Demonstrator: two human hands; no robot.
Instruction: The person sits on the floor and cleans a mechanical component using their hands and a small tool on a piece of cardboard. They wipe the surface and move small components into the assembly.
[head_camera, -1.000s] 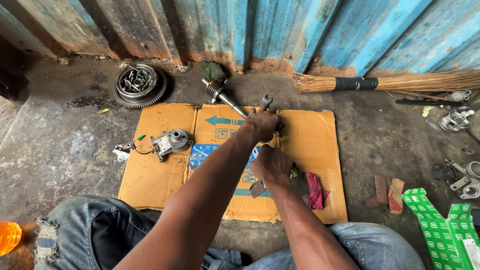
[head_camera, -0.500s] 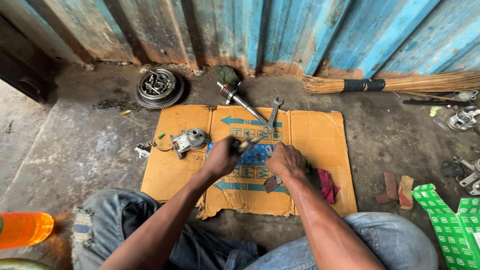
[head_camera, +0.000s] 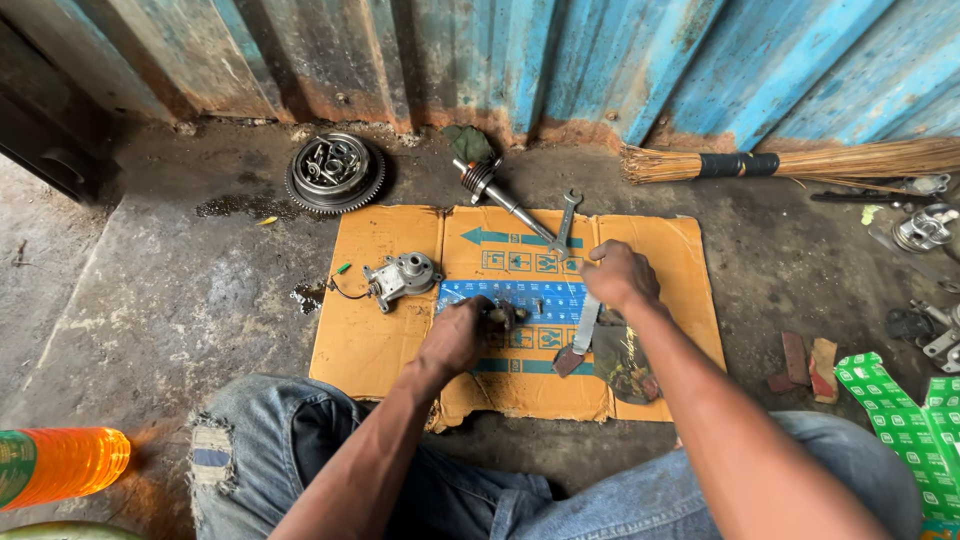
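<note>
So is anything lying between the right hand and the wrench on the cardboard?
Nothing visible does. The right hand rests just below the wrench, with only bare cardboard between them. The left hand holds a small part further left.

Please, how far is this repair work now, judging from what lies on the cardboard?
Done: parts are already removed and laid out, a clutch gear on the floor, a geared shaft, spanner and small metal housing on the cardboard. In hand: the left hand grips a small dark part; the right hand rests above a flat tool. Left: probably reassembly, since everything lies apart.
</note>
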